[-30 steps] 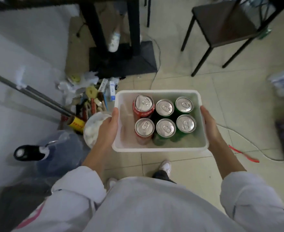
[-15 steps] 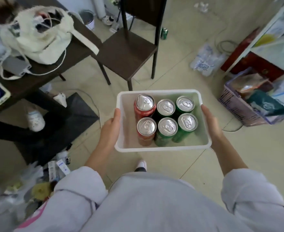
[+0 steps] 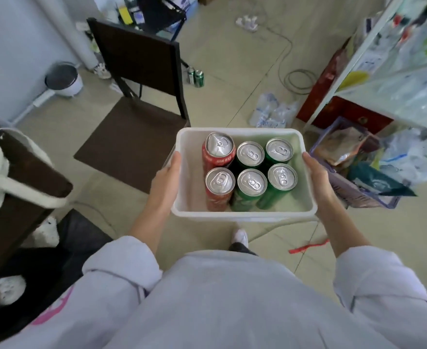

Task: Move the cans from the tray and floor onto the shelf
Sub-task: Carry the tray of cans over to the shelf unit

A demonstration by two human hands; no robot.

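chair (image 3: 131, 137) | bin (image 3: 62, 79) | basket (image 3: 353, 187) | red ribbon (image 3: 308, 246) on floor

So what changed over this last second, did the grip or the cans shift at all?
Only the view swung: the person turned right, from a littered corner toward the shelf, with the chair and two green floor cans now in sight. Unchanged: left hand and right hand grip the tray by its sides, holding two red cans and four green cans in their rows.
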